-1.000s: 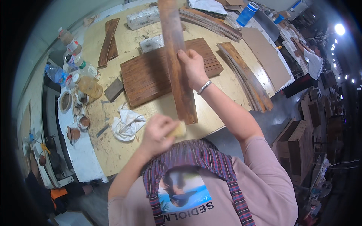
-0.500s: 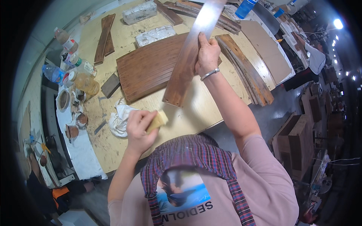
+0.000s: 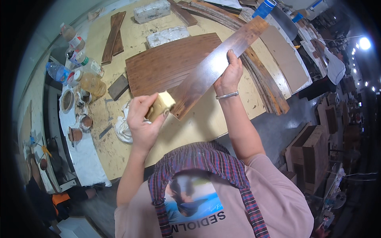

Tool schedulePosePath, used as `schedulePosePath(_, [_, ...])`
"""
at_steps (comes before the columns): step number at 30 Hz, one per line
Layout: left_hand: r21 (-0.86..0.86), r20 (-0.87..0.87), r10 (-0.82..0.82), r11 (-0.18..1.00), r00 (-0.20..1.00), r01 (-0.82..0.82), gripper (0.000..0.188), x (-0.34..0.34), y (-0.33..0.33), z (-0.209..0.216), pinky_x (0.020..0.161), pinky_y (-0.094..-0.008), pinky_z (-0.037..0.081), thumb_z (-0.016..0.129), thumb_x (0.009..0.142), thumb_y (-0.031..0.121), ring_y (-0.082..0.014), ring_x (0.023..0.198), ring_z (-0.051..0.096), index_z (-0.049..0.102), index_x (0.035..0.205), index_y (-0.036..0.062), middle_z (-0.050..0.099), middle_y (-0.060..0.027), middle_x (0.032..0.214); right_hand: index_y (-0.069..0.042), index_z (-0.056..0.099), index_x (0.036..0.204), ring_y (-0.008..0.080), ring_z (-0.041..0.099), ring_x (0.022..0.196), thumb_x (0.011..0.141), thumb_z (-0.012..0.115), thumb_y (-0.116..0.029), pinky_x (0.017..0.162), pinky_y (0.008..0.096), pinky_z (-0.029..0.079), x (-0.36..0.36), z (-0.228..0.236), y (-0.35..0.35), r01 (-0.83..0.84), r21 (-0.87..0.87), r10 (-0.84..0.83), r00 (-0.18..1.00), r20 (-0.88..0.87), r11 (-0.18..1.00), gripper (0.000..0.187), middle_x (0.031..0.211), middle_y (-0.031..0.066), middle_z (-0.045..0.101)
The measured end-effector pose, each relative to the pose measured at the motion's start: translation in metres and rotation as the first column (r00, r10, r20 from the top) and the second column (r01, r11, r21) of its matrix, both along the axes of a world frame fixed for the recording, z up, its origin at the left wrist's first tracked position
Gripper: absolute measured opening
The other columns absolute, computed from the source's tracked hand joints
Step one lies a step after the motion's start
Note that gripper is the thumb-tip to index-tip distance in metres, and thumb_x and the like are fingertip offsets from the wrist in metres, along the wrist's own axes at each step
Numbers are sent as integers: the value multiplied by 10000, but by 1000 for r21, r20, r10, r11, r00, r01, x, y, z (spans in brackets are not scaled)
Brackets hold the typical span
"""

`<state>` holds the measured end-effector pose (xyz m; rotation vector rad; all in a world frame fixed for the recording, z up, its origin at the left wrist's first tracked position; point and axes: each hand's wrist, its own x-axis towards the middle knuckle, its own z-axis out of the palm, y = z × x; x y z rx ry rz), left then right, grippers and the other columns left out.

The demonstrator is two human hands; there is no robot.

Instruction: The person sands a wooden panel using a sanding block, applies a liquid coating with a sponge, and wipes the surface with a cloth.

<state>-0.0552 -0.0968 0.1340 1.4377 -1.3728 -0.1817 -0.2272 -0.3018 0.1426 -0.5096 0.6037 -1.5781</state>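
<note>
My left hand (image 3: 143,117) is closed around a pale yellow sponge block (image 3: 162,105), held right by the near end of a brown wooden slat (image 3: 214,65). Whether the sponge touches the slat I cannot tell. The slat is long, flat and shiny, with small holes at its near end. My right hand (image 3: 230,77) grips it at the right long edge, thumb on top, and it slants up to the far right. Beneath and behind it lies a row of brown slats (image 3: 158,63) set side by side. Close to my left hand is a crumpled white cloth (image 3: 124,129).
A dark block (image 3: 118,87) lies left of the slat row. Several bottles (image 3: 91,83) and small pots (image 3: 85,121) line the table's left side. Two wrapped white blocks (image 3: 168,36) stand behind. More slats (image 3: 266,83) are stacked at right. Another person (image 3: 335,65) is far right.
The slat has swung clockwise, its far end now further right and lower. My left hand has brought the sponge up to the slat's near end. My right hand has moved slightly right and down.
</note>
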Motion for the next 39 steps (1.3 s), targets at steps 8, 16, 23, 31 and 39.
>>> schedulePosePath(8, [29,106,-175,984,979,173,535,-25,34,-7,698,-331,476,754,604,-16,-239,823,583,699,1134,33,611,-92,943,24,445,1106,341,666,755,998,480,-120,664,492,610,-7,9,2,94,-64,-99,992,-82,993,184,981,185,594])
schedulePosePath(16, [12,272,-104,994,957,105,521,-7,17,-1,760,-343,485,696,625,-43,-251,902,579,697,1141,34,602,-95,993,24,474,1101,309,666,787,997,478,-104,698,491,614,-8,9,5,84,-101,-89,994,-54,991,165,999,157,607])
schedulePosePath(23, [-36,258,-83,995,962,96,508,-11,21,22,768,-363,488,694,617,-32,-272,892,581,702,1121,29,622,-109,991,16,489,1077,288,661,795,989,493,-110,718,496,617,-11,16,11,106,-105,-113,991,-69,989,154,990,158,619])
schedulePosePath(31, [23,138,197,979,971,-202,484,15,18,1,754,-314,495,720,690,-51,-214,879,601,693,1165,33,624,-89,1003,11,465,1097,313,674,762,996,483,-129,701,485,615,-14,21,17,76,-95,-82,994,-68,993,173,961,172,624])
schedulePosePath(39, [4,190,209,977,959,-213,499,14,20,-4,674,-334,496,769,665,15,-211,850,588,695,1156,70,610,-79,982,-2,468,1082,301,678,793,1003,471,-120,725,500,618,-15,20,20,56,-134,-68,994,-87,989,142,974,169,625])
